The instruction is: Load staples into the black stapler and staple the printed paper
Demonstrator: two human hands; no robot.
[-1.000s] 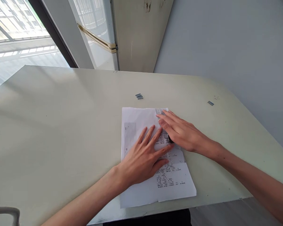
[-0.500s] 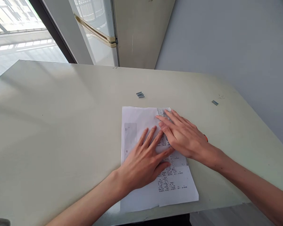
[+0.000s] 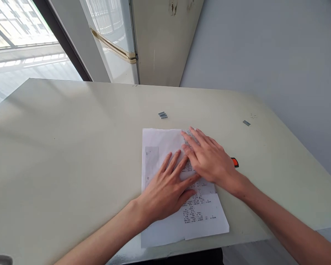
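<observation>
Sheets of printed paper (image 3: 162,235) lie near the table's front edge, the right part covered in small dense print. My left hand (image 3: 168,189) rests flat on the middle of the paper with its fingers spread. Higher up, my right hand (image 3: 206,154) lies palm down over the paper's upper right part, fingers stretched out, its thumb close to the left fingertips. It hides much of the print there. Beside the right wrist, a red and black object (image 3: 234,162) shows in part; its kind is hidden.
Several strips of staples (image 3: 162,115) lie beyond the paper on the pale table (image 3: 71,165), and another staple strip (image 3: 246,123) lies off to the right. A refrigerator (image 3: 157,48) stands behind the table, with a wall (image 3: 259,48) at the right. A dark curved thing (image 3: 0,260) shows at lower left.
My right hand has shifted slightly left and up across the paper, uncovering more of the red and black object. My left hand stays in place. The view has tilted up a little.
</observation>
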